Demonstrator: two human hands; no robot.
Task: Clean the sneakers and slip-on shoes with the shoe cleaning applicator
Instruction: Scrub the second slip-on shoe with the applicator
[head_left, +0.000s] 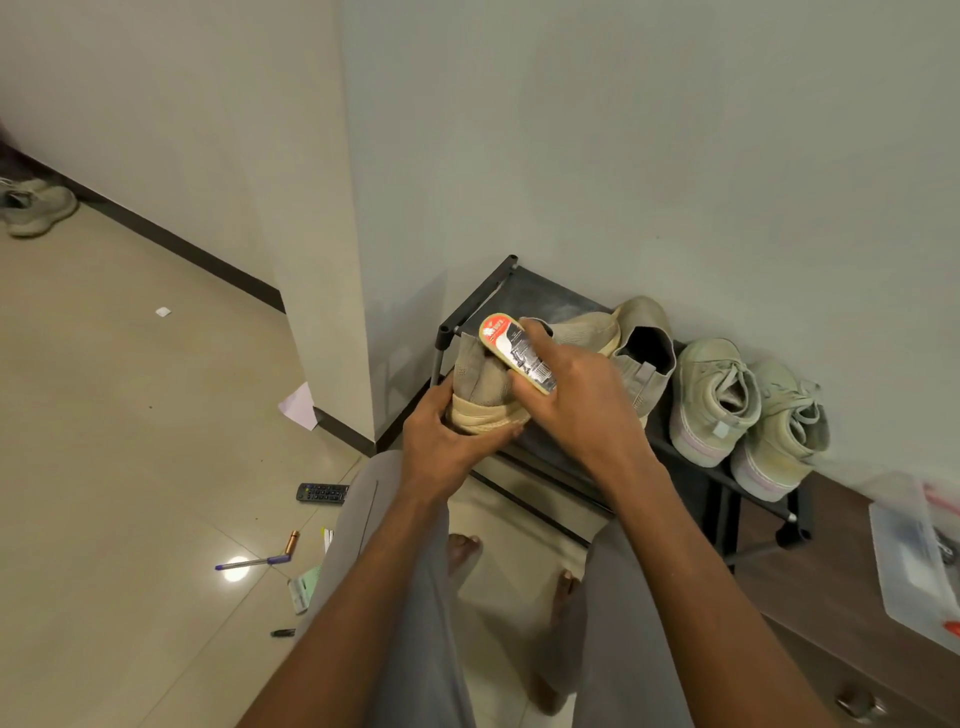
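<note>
Beige slip-on shoe (483, 387) in left hand (441, 441) — right hand (576, 395) grips applicator (517, 351).

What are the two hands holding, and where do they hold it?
The left hand grips the beige slip-on shoe by its sole end. The right hand holds the shoe cleaning applicator around its lower end, against the shoe.

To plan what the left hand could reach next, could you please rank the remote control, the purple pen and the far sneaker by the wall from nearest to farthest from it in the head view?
1. Remote control: on the floor, just below and to the left of the left hand.
2. Purple pen: on the floor, lower left.
3. Far sneaker: by the wall, at the picture's far left edge.
</note>
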